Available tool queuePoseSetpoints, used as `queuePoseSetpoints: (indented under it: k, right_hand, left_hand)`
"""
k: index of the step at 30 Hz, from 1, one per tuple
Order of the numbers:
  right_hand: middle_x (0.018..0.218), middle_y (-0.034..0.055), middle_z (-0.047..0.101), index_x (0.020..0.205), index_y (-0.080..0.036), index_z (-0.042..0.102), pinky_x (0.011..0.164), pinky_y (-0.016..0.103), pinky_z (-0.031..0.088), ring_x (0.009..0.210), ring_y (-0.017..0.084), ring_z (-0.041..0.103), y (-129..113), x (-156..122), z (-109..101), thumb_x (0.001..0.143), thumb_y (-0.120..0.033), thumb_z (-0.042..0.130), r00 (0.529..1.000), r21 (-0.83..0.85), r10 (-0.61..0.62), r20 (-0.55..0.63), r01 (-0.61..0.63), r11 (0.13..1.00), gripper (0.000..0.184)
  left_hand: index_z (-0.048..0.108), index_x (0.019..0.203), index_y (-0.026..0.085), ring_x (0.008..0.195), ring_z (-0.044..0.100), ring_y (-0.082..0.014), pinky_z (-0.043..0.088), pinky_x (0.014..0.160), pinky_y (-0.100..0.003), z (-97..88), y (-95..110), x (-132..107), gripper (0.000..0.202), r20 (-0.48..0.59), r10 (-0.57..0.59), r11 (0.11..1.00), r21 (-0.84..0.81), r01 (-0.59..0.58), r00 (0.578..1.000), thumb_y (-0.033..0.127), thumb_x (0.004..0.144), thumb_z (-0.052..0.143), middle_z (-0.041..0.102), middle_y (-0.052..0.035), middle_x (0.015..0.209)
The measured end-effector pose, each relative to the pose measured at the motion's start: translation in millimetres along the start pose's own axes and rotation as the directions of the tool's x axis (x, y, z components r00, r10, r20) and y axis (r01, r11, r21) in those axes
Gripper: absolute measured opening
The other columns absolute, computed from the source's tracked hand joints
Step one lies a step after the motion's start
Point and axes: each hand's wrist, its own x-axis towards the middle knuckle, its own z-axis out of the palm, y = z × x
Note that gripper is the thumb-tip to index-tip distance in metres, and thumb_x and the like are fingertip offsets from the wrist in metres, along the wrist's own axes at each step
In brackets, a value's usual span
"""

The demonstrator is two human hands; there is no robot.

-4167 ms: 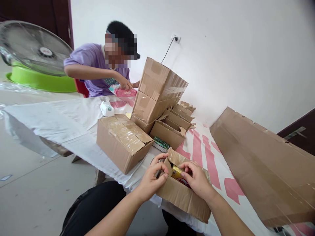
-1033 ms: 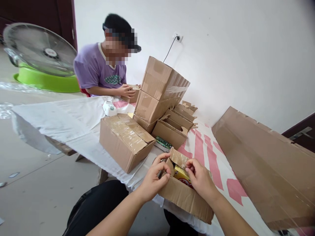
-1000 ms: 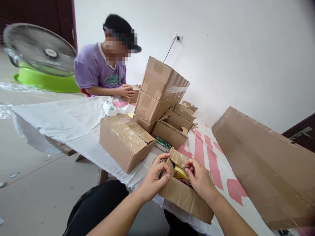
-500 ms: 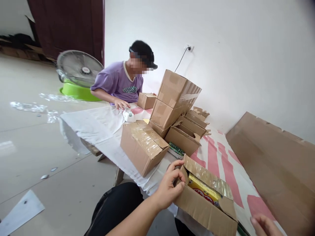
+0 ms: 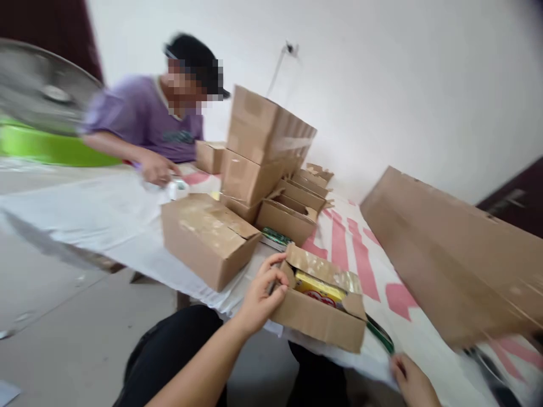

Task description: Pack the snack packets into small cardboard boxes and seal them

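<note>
The left hand [image 5: 261, 297] has its grip on the left end of an open carton [image 5: 320, 325] at the near edge of the desk [image 5: 72, 198], fingers curled over the end wall and thumb toward the front. The flaps stand partly open, and inside lies a yellow package [image 5: 320, 289] with red and white print.

The right hand [image 5: 416, 384] is beyond the carton's right end, low by the desk's edge, fingertips at the near end of a thin, curved green strip [image 5: 379, 333]. I cannot tell whether this grip is clenched on the strip or only near it. The strip runs up to the carton's right end.

A taped carton [image 5: 207, 237] stands to the left. Farther back, a green packet [image 5: 275, 238] lies just beside 1 of the open-topped boxes [image 5: 286, 220], and next to those rises a stack of cartons [image 5: 250, 130]. Across the desk, a person [image 5: 148, 107] in a purple shirt has 1 hand [image 5: 156, 168] beside a white object [image 5: 178, 188], too blurred to identify. A large cardboard piece [image 5: 458, 265] stands at the right.
</note>
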Motion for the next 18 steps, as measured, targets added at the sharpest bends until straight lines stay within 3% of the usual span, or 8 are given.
queuePoseSetpoints:
  k: [2, 8, 14, 18]
  right_hand:
    - [0.055, 0.0008, 0.060, 0.058, -0.028, 0.052, 0.059, 0.038, 0.047, 0.055, 0.025, 0.059, -3, -2, -7, 0.071, -0.043, 0.045, 1.000, -0.013, -0.005, -0.023, 0.005, 1.000, 0.021]
    - [0.062, -0.0014, 0.058, 0.069, -0.025, 0.052, 0.060, 0.030, 0.043, 0.060, 0.019, 0.055, 11, -4, -14, 0.076, -0.040, 0.042, 0.990, -0.020, 0.140, -0.003, -0.140, 0.990, 0.019]
    - [0.058, -0.0020, 0.056, 0.065, -0.023, 0.052, 0.059, 0.027, 0.040, 0.059, 0.016, 0.052, 20, -9, -3, 0.073, -0.034, 0.045, 0.973, -0.021, 0.181, 0.144, -0.180, 0.983, 0.016]
    - [0.059, -0.0022, 0.057, 0.065, -0.023, 0.053, 0.060, 0.027, 0.039, 0.059, 0.016, 0.053, 23, -12, 5, 0.072, -0.030, 0.048, 0.960, -0.075, 0.218, 0.177, -0.207, 0.975, 0.011]
  left_hand:
    - [0.057, 0.078, 0.020, 0.131, 0.042, -0.0291, 0.031, 0.110, -0.046, -0.6, -5, 0, 0.018, 0.001, 0.019, 1.000, 0.021, -0.019, 1.000, 0.034, 0.089, 0.053, 0.045, -0.0112, 0.140]
    - [0.058, 0.080, 0.021, 0.134, 0.040, -0.0296, 0.028, 0.113, -0.048, -1.2, -13, 4, 0.016, 0.003, 0.039, 0.999, 0.034, -0.039, 0.999, 0.033, 0.090, 0.054, 0.044, -0.0076, 0.142]
    - [0.058, 0.079, 0.021, 0.133, 0.042, -0.0309, 0.030, 0.112, -0.052, -0.4, -10, 4, 0.017, -0.010, 0.042, 0.997, 0.066, -0.041, 0.999, 0.034, 0.090, 0.055, 0.046, -0.0081, 0.140]
    - [0.058, 0.080, 0.021, 0.132, 0.042, -0.0312, 0.030, 0.112, -0.052, 0.2, -13, 4, 0.017, -0.018, 0.050, 0.997, 0.062, -0.049, 0.999, 0.034, 0.090, 0.055, 0.045, -0.0087, 0.141]
